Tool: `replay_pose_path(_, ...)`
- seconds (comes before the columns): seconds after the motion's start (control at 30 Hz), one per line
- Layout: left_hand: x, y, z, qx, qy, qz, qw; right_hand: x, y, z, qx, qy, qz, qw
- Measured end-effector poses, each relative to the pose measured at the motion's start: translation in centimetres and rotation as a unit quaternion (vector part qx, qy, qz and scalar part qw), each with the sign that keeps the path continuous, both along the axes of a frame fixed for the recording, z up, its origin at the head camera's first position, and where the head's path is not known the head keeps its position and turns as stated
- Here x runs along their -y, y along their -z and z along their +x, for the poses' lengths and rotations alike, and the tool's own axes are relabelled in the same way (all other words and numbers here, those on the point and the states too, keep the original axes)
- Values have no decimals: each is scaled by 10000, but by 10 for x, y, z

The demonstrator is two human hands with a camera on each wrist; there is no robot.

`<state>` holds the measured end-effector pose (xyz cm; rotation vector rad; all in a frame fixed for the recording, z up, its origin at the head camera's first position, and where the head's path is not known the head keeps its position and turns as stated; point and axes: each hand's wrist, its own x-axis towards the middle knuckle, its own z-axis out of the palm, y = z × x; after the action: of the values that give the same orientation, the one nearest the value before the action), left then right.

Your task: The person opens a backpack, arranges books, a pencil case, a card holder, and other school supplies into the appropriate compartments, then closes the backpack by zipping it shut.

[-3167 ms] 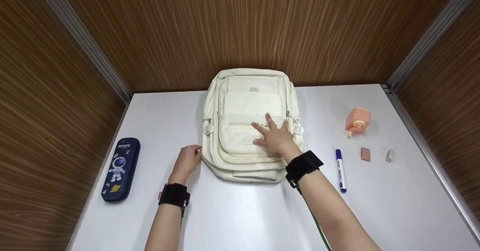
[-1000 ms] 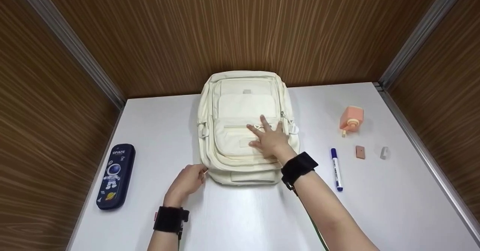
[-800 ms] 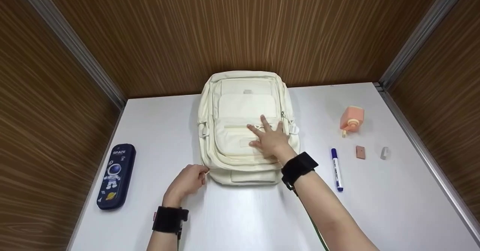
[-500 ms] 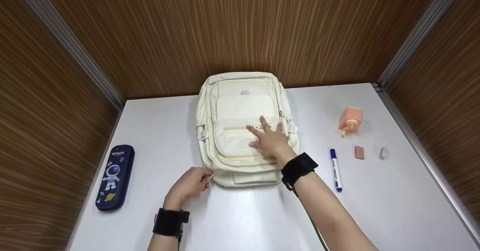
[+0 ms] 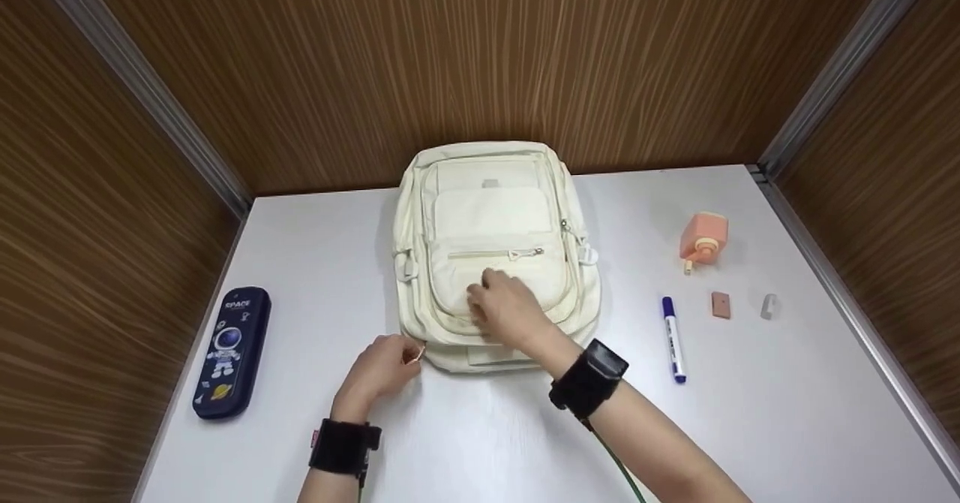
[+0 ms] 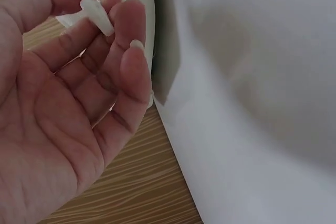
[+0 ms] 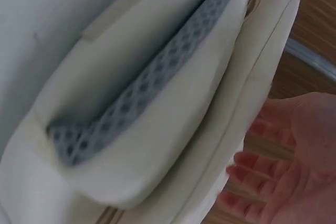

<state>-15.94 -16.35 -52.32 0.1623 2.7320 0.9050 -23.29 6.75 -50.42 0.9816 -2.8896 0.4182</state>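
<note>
A cream backpack (image 5: pixel 491 214) lies front up on the white table, against the back panel. At its lower left corner my left hand (image 5: pixel 382 368) holds a small pale zipper pull (image 6: pixel 98 16) between thumb and fingers, as the left wrist view shows. My right hand (image 5: pixel 510 311) is over the lower front pocket, fingers loosely bent and nothing held. In the right wrist view its fingers (image 7: pixel 257 166) spread beside the bag's edge, and a grey patterned lining (image 7: pixel 152 82) shows in an open gap. A front pocket zipper (image 5: pixel 495 254) is now uncovered.
At the left lies a navy pencil case (image 5: pixel 232 353) with an astronaut print. To the right are a blue-capped marker (image 5: pixel 673 341), a pink crank pencil sharpener (image 5: pixel 705 236), a small pinkish-brown block (image 5: pixel 720 305) and a small translucent grey piece (image 5: pixel 769 306). Wood-grain panels (image 5: pixel 480 52) enclose the table.
My left hand has slid from the bag's left side down to its lower left corner. My right hand, earlier spread flat on the front pocket, has lifted and shifted left and down.
</note>
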Motion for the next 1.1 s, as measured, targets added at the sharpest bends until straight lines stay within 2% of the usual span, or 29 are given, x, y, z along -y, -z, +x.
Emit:
replay_pose_path(0.1,3,-4,-1,25,77,154,9998,17,-1,20,43,-905,-570,9943)
replay_pose_path(0.2,6,-9,-3,-10,126,345,9993,34,3,37,397,-1344,-607,9883)
replay_pose_path(0.33,9,-13,-7,-110,132,518,9985,53,18,50,907,-1454,-463,9841)
replay_pose_path(0.47,11,-13,-8,-64,273,866,9959,62,34,55,1422,-1364,-481,9792)
replay_pose_path(0.6,15,-14,-8,89,559,1352,9892,64,41,54,1538,-1283,-745,9769)
replay_pose_path(0.67,18,-13,-8,107,593,1643,9846,63,44,54,1539,-1289,-930,9752)
replay_pose_path(0.7,19,-12,-9,69,527,1755,9830,62,45,54,1534,-1285,-1010,9746)
replay_pose_path(0.77,22,-11,-13,-187,150,1723,9847,63,45,54,1523,-1233,-1101,9744)
replay_pose_path(0.9,20,-2,-26,-569,-1065,1080,9868,65,45,55,1474,-1003,-1092,9779)
replay_pose_path(0.97,18,3,-31,-497,-1511,735,9845,67,44,55,1367,-893,-1018,9813)
replay_pose_path(1.1,11,12,-39,100,-1855,696,9801,72,45,56,1107,-761,-905,9868)
